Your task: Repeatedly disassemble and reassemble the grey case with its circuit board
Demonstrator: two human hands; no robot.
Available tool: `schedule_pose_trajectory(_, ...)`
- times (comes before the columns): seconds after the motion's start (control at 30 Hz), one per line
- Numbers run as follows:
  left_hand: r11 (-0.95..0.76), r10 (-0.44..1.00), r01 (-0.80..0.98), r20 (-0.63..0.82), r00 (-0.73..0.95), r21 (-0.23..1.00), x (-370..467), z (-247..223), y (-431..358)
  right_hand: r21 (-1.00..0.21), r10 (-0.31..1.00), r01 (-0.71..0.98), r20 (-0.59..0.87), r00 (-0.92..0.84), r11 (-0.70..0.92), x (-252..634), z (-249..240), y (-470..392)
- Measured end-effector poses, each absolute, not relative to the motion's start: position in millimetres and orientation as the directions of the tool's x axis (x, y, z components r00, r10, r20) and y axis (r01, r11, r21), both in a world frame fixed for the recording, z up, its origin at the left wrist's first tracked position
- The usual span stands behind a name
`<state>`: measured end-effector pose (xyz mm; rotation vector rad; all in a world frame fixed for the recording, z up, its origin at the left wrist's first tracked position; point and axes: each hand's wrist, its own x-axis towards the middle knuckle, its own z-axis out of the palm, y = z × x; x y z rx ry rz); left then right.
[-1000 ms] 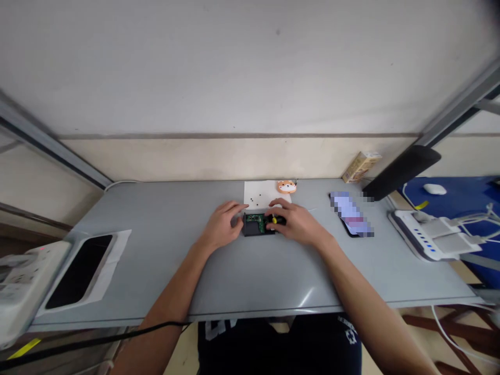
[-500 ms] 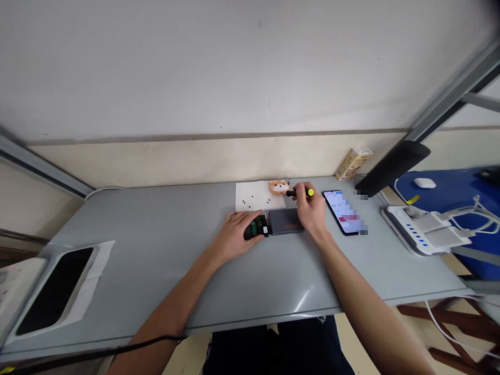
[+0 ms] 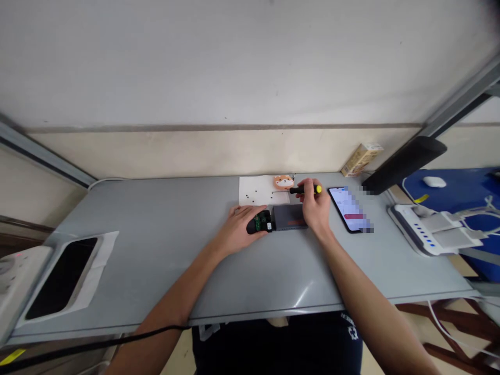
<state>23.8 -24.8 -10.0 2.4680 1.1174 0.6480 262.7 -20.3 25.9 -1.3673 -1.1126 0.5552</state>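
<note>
My left hand (image 3: 239,228) is wrapped round a black casing with a green circuit board (image 3: 261,222) showing in it. The board's right end meets a dark grey box (image 3: 288,219), which lies flat on the table. A screwdriver (image 3: 299,190) with a black handle and yellow end is gripped in my right hand (image 3: 316,205), held level, its thin shaft pointing left. Its tip is over the white paper (image 3: 250,185), close to one of several tiny dark screws (image 3: 255,191). Just behind the shaft sits an orange animal-face case (image 3: 283,182).
Right of my right hand lies a lit phone (image 3: 347,208). Beyond are a small carton (image 3: 362,160), a black post (image 3: 406,164) and a white power strip (image 3: 414,229) with plugs. At far left, a dark-screened tablet (image 3: 62,278) rests on white paper.
The screwdriver's shaft now shows over the paper, pointing left near a screw; before, it was hardly visible. The view has shifted slightly. My left hand keeps its hold.
</note>
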Motion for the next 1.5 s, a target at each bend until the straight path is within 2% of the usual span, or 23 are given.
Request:
schedule_pose_trajectory(0.2, -0.611, 0.779, 0.608, 0.249, 0.575, 0.507, 26.5, -7.8, -24.9, -0.978, 0.849, -0.151, 0.046, 0.527, 0.146, 248.2, 17.9, -16.7)
schedule_pose_trajectory(0.3, -0.601, 0.786, 0.608, 0.243, 0.568, 0.52, 27.8, -6.0, -25.2, -0.965, 0.834, -0.238, -0.042, 0.55, 0.109, 245.2, 11.7, -13.8)
schedule_pose_trajectory(0.43, -0.601, 0.789, 0.601, 0.268, 0.554, 0.528, 26.7, -5.2, -25.9, -0.953, 0.831, -0.286, -0.078, 0.55, 0.1, 248.3, 11.5, -13.0)
schedule_pose_trajectory(0.7, -0.533, 0.844, 0.636, 0.401, 0.355, 0.559, 25.5, -4.2, -24.5, -0.992, 0.891, -0.12, -0.029, 0.453, 0.029, 244.9, 21.2, -25.6)
schedule_pose_trajectory(0.83, -0.543, 0.838, 0.615, 0.42, 0.349, 0.572, 26.4, -3.6, -23.7, -0.994, 0.903, -0.088, 0.024, 0.43, 0.068, 238.7, 22.8, -28.8)
schedule_pose_trajectory(0.97, -0.545, 0.835, 0.625, 0.433, 0.34, 0.559, 25.0, -3.9, -23.1, -0.994, 0.904, -0.095, -0.001, 0.428, 0.044, 237.6, 21.0, -27.8)
schedule_pose_trajectory(1.13, -0.571, 0.812, 0.665, 0.447, 0.375, 0.481, 22.8, -2.7, -22.9, -0.996, 0.918, -0.056, 0.045, 0.393, 0.073, 238.9, 24.4, -28.4)
schedule_pose_trajectory(1.3, -0.591, 0.8, 0.681, 0.423, 0.426, 0.432, 26.9, -2.2, -29.1, -0.98, 0.924, 0.13, 0.184, 0.336, 0.147, 241.0, 35.1, -35.5)
schedule_pose_trajectory(1.5, -0.616, 0.787, 0.66, 0.306, 0.535, 0.43, 29.9, -4.6, -33.4, -0.919, 0.887, 0.32, 0.332, 0.32, 0.228, 245.2, 36.1, -38.3)
